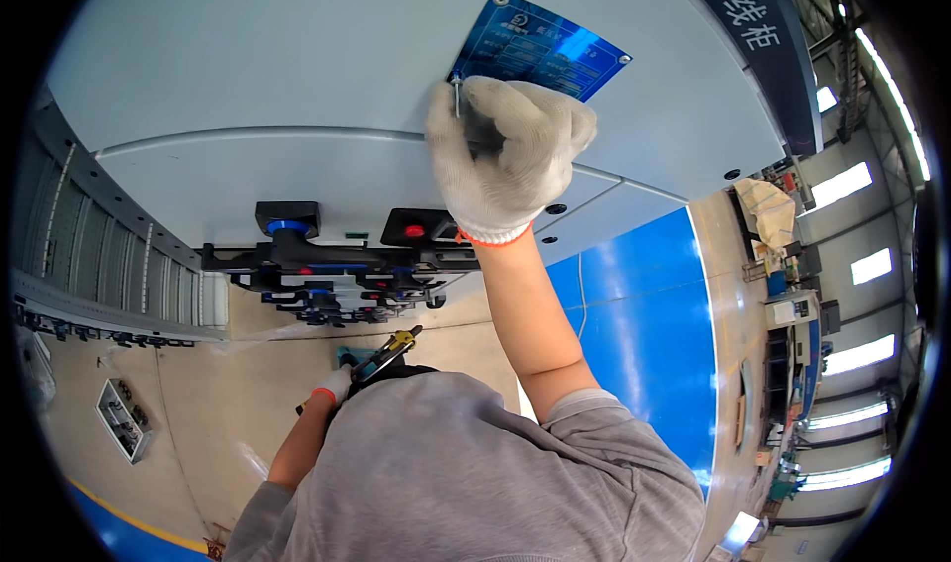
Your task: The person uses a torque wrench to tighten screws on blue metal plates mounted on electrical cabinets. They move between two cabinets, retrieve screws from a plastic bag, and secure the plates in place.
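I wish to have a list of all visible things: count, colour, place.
cabinet: 1, pale grey, upper centre
nameplate: 1, blue, on the cabinet
pin: 1, silver, at nameplate's lower left corner
cabinet fittings: several, mostly black, centre-left
metal frame: 1, grey, far left
hand tool: 1, yellow and black, lower centre
floor: 1, beige and blue, below
tray: 1, white-rimmed, floor at left
windows: several, white, far right
equipment: uncounted, mixed, right background
shirt: 1, grey, bottom
left hand: 1, white-gloved, on hand tool
right hand: 1, white-gloved, pinching pin

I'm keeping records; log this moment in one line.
right hand: pinching metal pin at corner of blue plate | left hand: holding yellow-black tool | plate: against cabinet
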Tool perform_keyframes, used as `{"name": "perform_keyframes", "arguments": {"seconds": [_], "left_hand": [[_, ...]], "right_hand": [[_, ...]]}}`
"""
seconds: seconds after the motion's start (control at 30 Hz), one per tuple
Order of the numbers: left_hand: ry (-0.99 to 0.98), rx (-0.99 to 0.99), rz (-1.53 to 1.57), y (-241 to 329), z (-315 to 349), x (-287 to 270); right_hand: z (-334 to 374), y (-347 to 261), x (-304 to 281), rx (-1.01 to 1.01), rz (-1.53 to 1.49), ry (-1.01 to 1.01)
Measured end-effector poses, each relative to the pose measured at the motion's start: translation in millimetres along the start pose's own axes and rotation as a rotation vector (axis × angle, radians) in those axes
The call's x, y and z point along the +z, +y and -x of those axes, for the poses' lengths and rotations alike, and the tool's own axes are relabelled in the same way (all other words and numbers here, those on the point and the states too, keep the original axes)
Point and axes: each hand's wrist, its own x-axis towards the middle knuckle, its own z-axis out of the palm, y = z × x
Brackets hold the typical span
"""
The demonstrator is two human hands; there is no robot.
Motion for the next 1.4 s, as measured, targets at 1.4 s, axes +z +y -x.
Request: {"name": "perform_keyframes", "arguments": {"seconds": [1.4], "left_hand": [[0.152,-0.09,0.092,29,89,-25]], "right_hand": [[5,-11,3,0.122,0.16,0.075]]}}
